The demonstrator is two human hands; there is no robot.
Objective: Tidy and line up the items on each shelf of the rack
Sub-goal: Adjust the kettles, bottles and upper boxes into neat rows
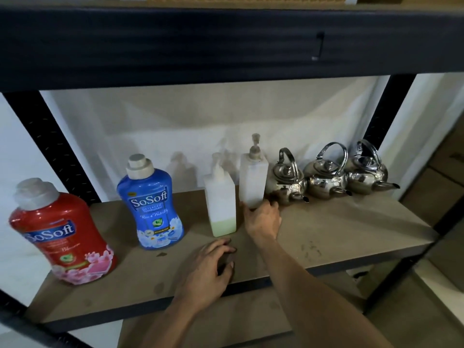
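On the brown shelf board (339, 229) stand a red SoSoft bottle (62, 234) at far left, a blue SoSoft bottle (150, 207), and two white pump dispensers. The nearer dispenser (220, 204) holds a little green liquid. My right hand (262, 219) grips the base of the taller dispenser (252, 179), which stands further back. Three shiny metal kettles sit in a row at the right: first kettle (286, 182), second kettle (326, 179), third kettle (366, 174). My left hand (211, 270) rests on the shelf's front edge, fingers curled, holding nothing.
A dark metal beam (226, 43) of the shelf above spans the top of the view. Black uprights (391, 116) frame both sides. A lower shelf board (238, 320) shows beneath. Cardboard boxes (439, 184) stand to the right of the rack.
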